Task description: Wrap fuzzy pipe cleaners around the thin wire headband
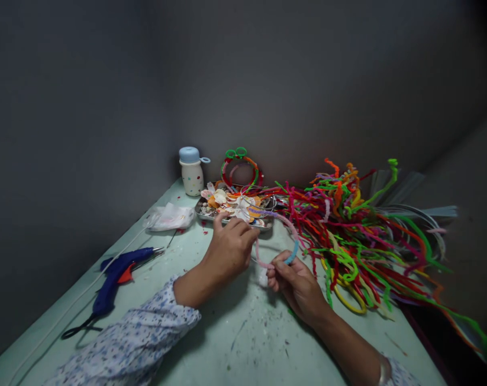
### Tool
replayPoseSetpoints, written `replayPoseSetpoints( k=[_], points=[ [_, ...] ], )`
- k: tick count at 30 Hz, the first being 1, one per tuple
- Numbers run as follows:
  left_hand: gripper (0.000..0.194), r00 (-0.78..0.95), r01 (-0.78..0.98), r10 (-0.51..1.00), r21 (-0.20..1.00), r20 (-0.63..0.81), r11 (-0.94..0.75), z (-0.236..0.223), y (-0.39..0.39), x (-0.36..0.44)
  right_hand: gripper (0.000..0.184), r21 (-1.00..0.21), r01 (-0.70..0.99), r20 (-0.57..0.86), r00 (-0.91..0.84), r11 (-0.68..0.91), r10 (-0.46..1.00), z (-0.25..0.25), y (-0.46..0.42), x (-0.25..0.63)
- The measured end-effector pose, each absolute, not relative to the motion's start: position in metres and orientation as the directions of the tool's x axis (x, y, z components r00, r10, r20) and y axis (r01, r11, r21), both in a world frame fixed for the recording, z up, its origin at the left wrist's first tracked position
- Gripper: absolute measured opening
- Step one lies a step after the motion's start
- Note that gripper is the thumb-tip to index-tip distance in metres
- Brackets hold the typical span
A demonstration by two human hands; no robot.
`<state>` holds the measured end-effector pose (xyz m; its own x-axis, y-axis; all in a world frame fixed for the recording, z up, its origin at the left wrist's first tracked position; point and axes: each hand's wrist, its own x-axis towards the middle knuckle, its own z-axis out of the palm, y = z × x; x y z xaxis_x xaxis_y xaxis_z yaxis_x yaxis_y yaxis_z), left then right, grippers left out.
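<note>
Fingers, right hand (pixel 302 289): pinched narrow, thumb against index, on the hoop (pixel 294 252) beside its blue stretch, close to the end of a pink strand (pixel 263 264).
Fingers, left hand (pixel 231 244): bent, index somewhat apart from the rest, in front of the tray (pixel 265 227); tips mostly hidden behind the hand, so impossible to make out whether gripping the strand or only near it.
Hoop: in the right-hand pinch, above the table (pixel 211 343), curving from lilac through pink to blue; far end close to the tray.
Pink strand: running from the right fingertips up toward the left hand; hard to say whether loose or part of the hoop.
Winding: by judgement, the step in hand; apparently covering the hoop with fuzzy colour, not yet past the pinch.
Next turn: probably calls for a steady right pinch, light tension on the strand, and close, even coils without gaps.
Tray: piled with cutouts (pixel 223 201); coloured ring (pixel 256 170) just behind.
Right side: heap (pixel 340 236) of fuzzy stems, tangled, near the right hand.
Left side: glue gun (pixel 110 281) lying flat, well apart from both hands; bag (pixel 171 217) and bottle (pixel 192 177) farther back.
</note>
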<state>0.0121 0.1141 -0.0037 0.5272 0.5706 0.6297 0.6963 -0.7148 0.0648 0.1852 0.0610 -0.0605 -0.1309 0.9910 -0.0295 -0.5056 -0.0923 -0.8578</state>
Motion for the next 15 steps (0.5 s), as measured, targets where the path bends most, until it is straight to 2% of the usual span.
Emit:
replayPoseSetpoints(
  k=[2, 5, 10, 15],
  points=[
    [0.026, 0.552, 0.698, 0.585, 0.054, 0.595, -0.714, -0.003, 0.114, 0.013, 0.022, -0.86, -0.502, -0.026, -0.137, -0.092, 0.99, -0.062, 0.061, 0.185],
    [0.034, 0.522, 0.713, 0.583, 0.057, 0.622, -0.699, 0.001, 0.109, 0.014, 0.021, -0.844, -0.527, -0.039, -0.128, -0.101, 0.991, -0.062, 0.062, 0.185],
    [0.015, 0.526, 0.59, 0.448, 0.069, 0.723, -0.805, 0.007, 0.1, 0.016, 0.021, -0.806, -0.585, -0.056, -0.072, -0.087, 0.996, -0.06, 0.066, 0.185],
    [0.014, 0.643, 0.499, 0.38, 0.012, 0.666, -0.866, 0.0, 0.101, 0.017, 0.018, -0.784, -0.617, -0.05, -0.056, -0.074, 0.997, -0.058, 0.068, 0.186]
  ],
)
